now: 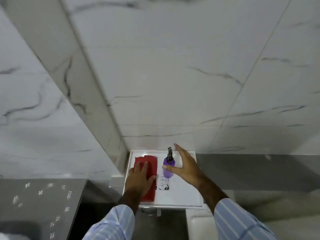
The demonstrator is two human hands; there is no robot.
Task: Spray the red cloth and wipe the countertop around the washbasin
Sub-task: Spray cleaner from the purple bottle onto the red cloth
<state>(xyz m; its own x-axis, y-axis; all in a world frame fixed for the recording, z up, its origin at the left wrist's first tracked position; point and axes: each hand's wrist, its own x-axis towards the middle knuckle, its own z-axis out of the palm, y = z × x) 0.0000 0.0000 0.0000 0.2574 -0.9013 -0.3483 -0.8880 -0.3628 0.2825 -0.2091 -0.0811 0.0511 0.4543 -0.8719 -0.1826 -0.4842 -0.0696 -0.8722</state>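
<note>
the cloth (150, 166) is showing a deep, plain red against the white tray (183, 196), which is carrying a patch of small black marks near its middle. the spray bottle (168, 169) is glowing translucent purple under a black nozzle. both sleeves (239, 220) are showing pale blue with lighter stripes. the wall tiles (173, 66) are running white with thin grey-black veining. the grey surface (43, 196) at lower left is bearing scattered white flecks.

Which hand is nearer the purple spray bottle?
Right. The right hand curls open around the purple spray bottle, thumb at its side; the left hand lies flat on the red cloth beside it.
</note>
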